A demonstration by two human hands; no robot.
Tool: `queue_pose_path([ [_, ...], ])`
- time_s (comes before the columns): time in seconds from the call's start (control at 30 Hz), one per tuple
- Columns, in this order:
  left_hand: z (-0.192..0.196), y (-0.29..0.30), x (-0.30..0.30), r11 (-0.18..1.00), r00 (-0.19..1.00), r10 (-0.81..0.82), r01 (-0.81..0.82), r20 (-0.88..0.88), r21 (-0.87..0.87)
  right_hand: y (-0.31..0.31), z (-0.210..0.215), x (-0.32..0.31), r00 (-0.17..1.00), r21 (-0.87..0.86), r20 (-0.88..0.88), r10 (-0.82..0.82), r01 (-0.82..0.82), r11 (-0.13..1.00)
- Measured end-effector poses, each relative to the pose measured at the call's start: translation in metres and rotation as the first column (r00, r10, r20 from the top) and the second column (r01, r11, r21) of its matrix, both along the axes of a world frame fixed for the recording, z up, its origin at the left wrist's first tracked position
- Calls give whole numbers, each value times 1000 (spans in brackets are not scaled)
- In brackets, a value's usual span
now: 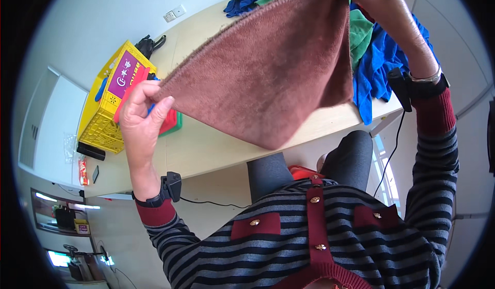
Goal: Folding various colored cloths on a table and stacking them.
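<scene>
A brown plush cloth (268,72) is stretched up in front of me above the table, its lower part hanging in a point. At the left, my left hand (140,116) pinches one corner between thumb and fingers. My right hand (380,2), raised at the upper right, grips another corner. Behind the cloth on the right lies a loose heap of blue cloths (379,64) with a green cloth (360,33) among them. Red and green flat items (174,125) lie just behind my left hand, partly hidden, so I cannot tell their kind.
A yellow plastic crate (103,129) with a purple label stands at the table's left end. A black bag (149,46) sits behind it. A dark slab-like object (92,151) and a small red-and-white packet (83,171) lie near the left edge. Cables (396,149) trail from both wrist devices.
</scene>
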State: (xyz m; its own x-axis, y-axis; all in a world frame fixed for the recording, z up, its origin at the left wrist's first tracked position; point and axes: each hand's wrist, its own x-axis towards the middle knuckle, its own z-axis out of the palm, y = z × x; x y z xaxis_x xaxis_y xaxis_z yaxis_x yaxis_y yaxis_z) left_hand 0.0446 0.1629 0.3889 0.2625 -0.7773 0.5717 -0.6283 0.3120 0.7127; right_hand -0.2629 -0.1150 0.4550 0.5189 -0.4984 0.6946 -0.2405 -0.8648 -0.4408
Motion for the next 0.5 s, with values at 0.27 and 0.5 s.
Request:
queue_pose_path([
  [0.27, 12, -21, -14, 985, 976, 169, -172, -134, -14, -19, -2, -16, 979, 108, -32, 202, -198, 974],
  [0.5, 17, -27, 40, 985, 979, 143, -127, -144, 114, -55, -9, 2, 971, 368, -19, 237, -214, 905],
])
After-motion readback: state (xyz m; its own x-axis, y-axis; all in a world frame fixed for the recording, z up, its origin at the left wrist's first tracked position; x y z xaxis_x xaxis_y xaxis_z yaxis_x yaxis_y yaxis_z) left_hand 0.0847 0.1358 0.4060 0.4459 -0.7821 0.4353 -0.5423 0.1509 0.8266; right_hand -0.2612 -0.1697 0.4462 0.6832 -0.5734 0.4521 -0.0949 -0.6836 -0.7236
